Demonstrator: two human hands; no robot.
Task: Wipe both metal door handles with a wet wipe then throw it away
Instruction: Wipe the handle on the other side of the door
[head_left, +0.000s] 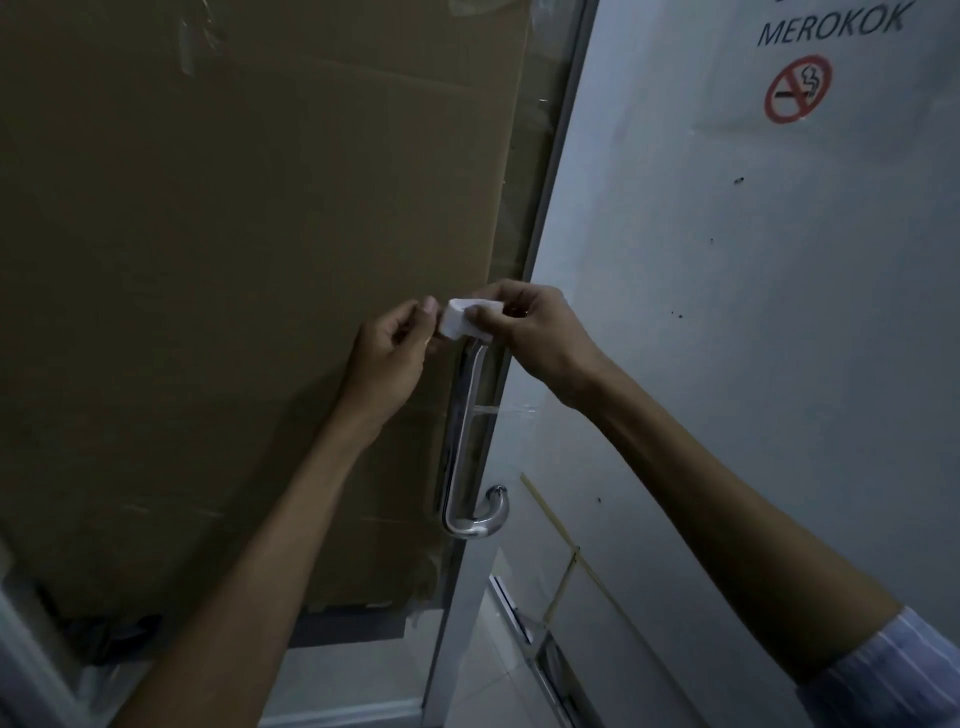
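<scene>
I am pressing one white wipe (464, 320) onto the top of one metal handle (466, 447) on the door (260, 260); my right hand (535, 332) and left hand (392, 358) are both pinching it.

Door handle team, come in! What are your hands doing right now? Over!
Left hand and right hand both pinching the folded white wet wipe. Wipe sits at the top of the curved shiny metal door handle. Nothing in the way.

Both bare forearms are raised toward the frame's centre. The left hand (387, 358) is loosely curled, thumb up; the right hand (535, 332) is pinched closed, its wrist bent.
</scene>
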